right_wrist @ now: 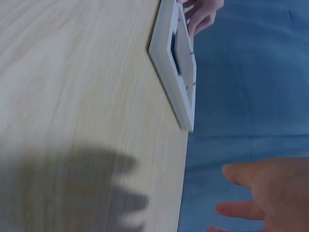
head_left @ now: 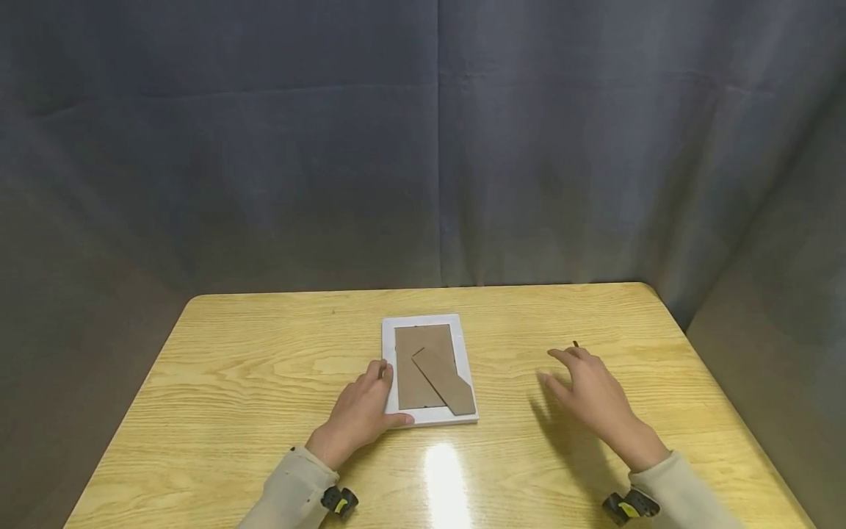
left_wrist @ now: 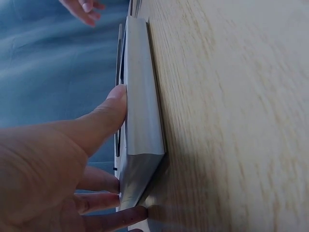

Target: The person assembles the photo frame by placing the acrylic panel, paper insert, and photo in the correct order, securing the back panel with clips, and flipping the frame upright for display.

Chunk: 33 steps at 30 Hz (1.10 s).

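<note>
A white picture frame (head_left: 429,416) lies face down on the table, showing its brown backing board (head_left: 406,378) and a slanted brown stand leg (head_left: 444,378). My left hand (head_left: 360,408) grips the frame at its near left corner. In the left wrist view the thumb (left_wrist: 108,108) rests on the frame's upper edge, with the other fingers along its side. Well to the right of the frame, my right hand (head_left: 591,393) hovers above the table with its fingers loosely spread. A small dark tip (head_left: 576,344) shows just beyond the right fingers; what it is I cannot tell.
The wooden table (head_left: 264,353) has rounded far corners. Dark curtains (head_left: 317,169) hang behind it and at both sides. A bright light reflection (head_left: 446,477) falls on the tabletop in front of the frame. Each wrist wears a dark strap.
</note>
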Each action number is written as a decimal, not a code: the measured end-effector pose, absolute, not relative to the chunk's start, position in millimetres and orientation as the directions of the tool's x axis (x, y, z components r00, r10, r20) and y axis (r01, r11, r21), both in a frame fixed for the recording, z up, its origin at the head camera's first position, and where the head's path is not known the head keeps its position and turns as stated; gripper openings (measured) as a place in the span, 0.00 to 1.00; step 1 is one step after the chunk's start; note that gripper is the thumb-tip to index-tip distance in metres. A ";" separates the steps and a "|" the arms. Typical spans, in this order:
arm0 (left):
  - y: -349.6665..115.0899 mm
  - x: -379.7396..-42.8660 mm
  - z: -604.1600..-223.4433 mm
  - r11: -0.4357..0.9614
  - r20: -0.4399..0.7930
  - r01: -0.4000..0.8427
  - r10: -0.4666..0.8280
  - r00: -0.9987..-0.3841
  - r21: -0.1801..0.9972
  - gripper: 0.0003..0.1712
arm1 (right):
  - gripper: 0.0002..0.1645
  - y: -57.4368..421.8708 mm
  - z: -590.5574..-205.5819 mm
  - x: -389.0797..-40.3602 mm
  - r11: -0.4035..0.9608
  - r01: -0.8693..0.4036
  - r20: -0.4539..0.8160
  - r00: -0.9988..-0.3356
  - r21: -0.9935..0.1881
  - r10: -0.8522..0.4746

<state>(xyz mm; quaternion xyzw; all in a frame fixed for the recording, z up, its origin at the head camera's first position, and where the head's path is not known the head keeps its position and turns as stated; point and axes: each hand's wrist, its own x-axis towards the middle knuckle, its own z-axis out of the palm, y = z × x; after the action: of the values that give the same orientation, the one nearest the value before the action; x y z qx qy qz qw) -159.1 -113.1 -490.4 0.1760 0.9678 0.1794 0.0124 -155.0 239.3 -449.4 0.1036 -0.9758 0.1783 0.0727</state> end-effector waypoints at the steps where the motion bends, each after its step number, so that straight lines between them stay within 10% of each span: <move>1: -113.1 -159.1 -490.3 0.874 0.039 0.336 0.345 -0.938 0.350 0.58 | 0.32 243.8 -449.8 -153.6 0.919 -0.220 0.177 -0.970 -0.326 -0.169; 23: -112.4 -158.8 -488.9 0.875 0.041 0.343 0.351 -0.936 0.342 0.58 | 0.51 311.9 -480.8 -129.2 0.971 -0.101 -0.131 -0.983 -0.217 -0.132; 33: -112.4 -158.0 -487.4 0.870 0.054 0.347 0.351 -0.935 0.350 0.57 | 0.41 316.6 -490.8 -128.6 0.955 -0.109 -0.138 -0.979 -0.275 -0.152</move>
<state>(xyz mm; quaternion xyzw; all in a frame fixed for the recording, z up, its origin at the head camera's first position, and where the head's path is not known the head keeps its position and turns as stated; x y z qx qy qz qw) -158.0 -112.4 -487.4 0.1804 0.9670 0.1801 0.0059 -128.6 316.6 -490.8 0.0662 -0.9856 0.1342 -0.0789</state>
